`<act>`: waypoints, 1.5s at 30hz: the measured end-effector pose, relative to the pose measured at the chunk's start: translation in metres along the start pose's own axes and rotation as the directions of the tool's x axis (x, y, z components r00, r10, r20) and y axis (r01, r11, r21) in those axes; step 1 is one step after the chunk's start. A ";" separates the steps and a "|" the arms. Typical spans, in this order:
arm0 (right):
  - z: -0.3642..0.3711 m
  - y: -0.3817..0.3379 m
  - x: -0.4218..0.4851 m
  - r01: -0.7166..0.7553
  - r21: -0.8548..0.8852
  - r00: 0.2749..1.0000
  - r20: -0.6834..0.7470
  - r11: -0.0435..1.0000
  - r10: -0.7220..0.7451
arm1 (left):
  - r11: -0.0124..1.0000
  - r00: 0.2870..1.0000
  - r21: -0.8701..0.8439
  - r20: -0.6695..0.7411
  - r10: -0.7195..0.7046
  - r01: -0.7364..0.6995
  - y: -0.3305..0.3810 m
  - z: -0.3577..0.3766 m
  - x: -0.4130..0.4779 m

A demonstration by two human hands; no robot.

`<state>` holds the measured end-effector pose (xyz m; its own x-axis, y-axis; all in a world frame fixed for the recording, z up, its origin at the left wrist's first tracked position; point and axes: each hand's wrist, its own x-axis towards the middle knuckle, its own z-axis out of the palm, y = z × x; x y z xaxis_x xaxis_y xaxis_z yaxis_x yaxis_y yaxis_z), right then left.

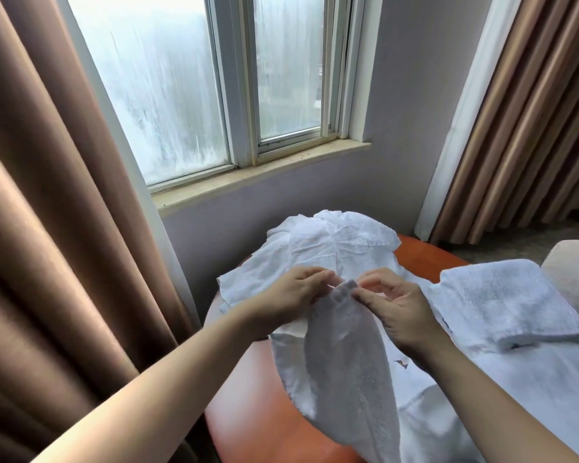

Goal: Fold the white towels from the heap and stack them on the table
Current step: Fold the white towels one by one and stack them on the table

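Note:
A white towel (345, 355) hangs from both my hands above the orange table (258, 406). My left hand (295, 292) and my right hand (391, 305) pinch its top edge close together, fingers curled on the cloth. Behind my hands lies the heap of loose white towels (331, 245) at the table's far side. A stack of folded white towels (505, 302) sits at the right on another spread white cloth (532, 389).
Brown curtains (47, 228) hang close on the left and another set (532, 111) at the right. A window with a sill (248, 172) stands behind the table. A beige cushion (575, 272) shows at the right edge.

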<state>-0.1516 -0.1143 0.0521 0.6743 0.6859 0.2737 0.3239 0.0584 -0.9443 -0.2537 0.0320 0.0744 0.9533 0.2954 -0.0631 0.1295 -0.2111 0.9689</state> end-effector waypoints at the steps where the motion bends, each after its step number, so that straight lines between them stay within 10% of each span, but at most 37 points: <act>1: 0.002 0.002 0.000 0.007 0.012 0.999 0.037 1.000 -0.008 | 0.998 0.999 -0.057 0.016 -0.029 0.030 0.001 0.001 0.000; 7: 0.013 0.016 0.001 -0.162 0.140 0.984 0.100 0.977 0.149 | 0.953 0.981 -0.251 0.126 -0.144 0.172 -0.006 0.010 -0.005; 16: 0.019 0.029 0.001 0.008 -0.310 1.000 0.018 0.951 -0.002 | 0.891 0.991 -0.435 0.071 -0.110 0.131 -0.023 0.014 -0.003; 25: 0.005 0.023 0.003 -0.018 -0.177 0.993 -0.122 0.984 -0.003 | 0.969 0.939 0.231 0.303 -0.160 0.091 -0.049 0.005 -0.004; 37: 0.005 0.023 -0.001 -0.140 0.008 0.988 -0.068 0.990 0.140 | 0.967 0.992 0.243 0.117 0.049 -0.076 -0.050 0.024 0.005; 45: -0.015 0.023 0.001 -0.143 0.022 0.972 -0.187 0.989 0.145 | 0.991 0.918 -0.053 -0.374 -0.132 0.121 -0.063 0.004 0.017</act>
<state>-0.1338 -0.1234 0.0334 0.8262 0.5392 0.1636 0.2093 -0.0241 -0.9776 -0.2445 0.0468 0.0117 0.7561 0.6474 -0.0958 0.2290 -0.1246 0.9654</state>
